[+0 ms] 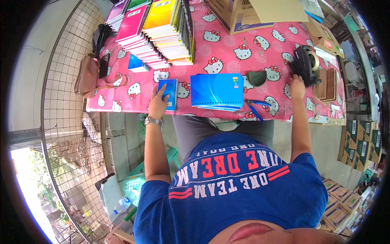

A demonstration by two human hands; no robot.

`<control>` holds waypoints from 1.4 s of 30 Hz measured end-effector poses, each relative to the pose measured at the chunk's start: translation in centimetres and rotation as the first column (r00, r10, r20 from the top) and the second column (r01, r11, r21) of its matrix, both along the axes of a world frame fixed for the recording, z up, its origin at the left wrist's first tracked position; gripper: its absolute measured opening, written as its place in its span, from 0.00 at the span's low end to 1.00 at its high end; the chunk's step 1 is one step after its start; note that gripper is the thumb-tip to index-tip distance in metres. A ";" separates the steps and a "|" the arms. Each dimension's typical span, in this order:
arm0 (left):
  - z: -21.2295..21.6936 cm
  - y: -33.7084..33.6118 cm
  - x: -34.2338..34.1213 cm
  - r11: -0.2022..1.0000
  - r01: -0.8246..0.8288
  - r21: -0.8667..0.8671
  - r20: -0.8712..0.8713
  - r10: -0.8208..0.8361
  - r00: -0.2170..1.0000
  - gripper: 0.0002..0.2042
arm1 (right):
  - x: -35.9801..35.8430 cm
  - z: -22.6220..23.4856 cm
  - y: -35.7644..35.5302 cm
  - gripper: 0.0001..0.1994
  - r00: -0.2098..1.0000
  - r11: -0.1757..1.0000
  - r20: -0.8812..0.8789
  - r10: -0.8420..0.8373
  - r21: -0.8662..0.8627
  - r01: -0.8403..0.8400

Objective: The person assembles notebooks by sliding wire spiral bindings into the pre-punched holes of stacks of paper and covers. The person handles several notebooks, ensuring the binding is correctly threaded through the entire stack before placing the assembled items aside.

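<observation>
My left hand [158, 102], with a watch on the wrist, lies over the left edge of a small blue spiral notebook [169, 93], its fingers stretched and thumb apart. To the right is a stack of blue notebook blocks [217, 89] with punched holes along the near edge; no coil shows in the top one. My right hand [297, 87] reaches the near end of a pile of black binding coils [295, 68], fingers drawn together at the tips. What they pinch is too small to make out. Blue-handled pliers [256, 109] lie between the stack and my right hand.
Tall piles of spiral notebooks [156, 32] stand at the far left. A tape dispenser [309, 65] sits beside the coils, near a brown wooden piece [326, 84]. A dark green pouch-like thing [257, 78], a cardboard box [239, 16] and a brown bag [87, 76] also lie on the pink tablecloth [219, 44].
</observation>
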State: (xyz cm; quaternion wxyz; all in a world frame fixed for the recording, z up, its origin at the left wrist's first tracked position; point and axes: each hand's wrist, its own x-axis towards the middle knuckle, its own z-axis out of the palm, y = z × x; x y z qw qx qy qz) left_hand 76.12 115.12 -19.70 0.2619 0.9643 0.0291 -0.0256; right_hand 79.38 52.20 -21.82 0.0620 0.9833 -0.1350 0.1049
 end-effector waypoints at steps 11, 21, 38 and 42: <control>0.2 0.1 0.3 1.000 0.018 -0.020 -0.020 -0.019 1.000 0.29 | -0.4 3.0 -0.7 0.14 0.986 0.976 0.166 0.000 0.217 -0.036; 16.8 -12.7 -0.6 0.952 0.306 -0.013 0.632 -0.230 0.740 0.13 | -2.6 11.4 7.8 0.14 0.836 0.751 0.519 0.177 0.477 -0.455; 22.4 -17.2 -3.2 0.693 0.678 0.243 0.438 -0.702 0.561 0.11 | -6.9 21.4 21.4 0.18 0.559 0.165 0.542 0.627 0.610 -0.775; 21.7 -18.4 -2.4 0.796 0.525 0.300 0.532 -0.597 0.601 0.10 | -7.0 21.7 21.9 0.17 0.561 0.178 0.548 0.621 0.598 -0.782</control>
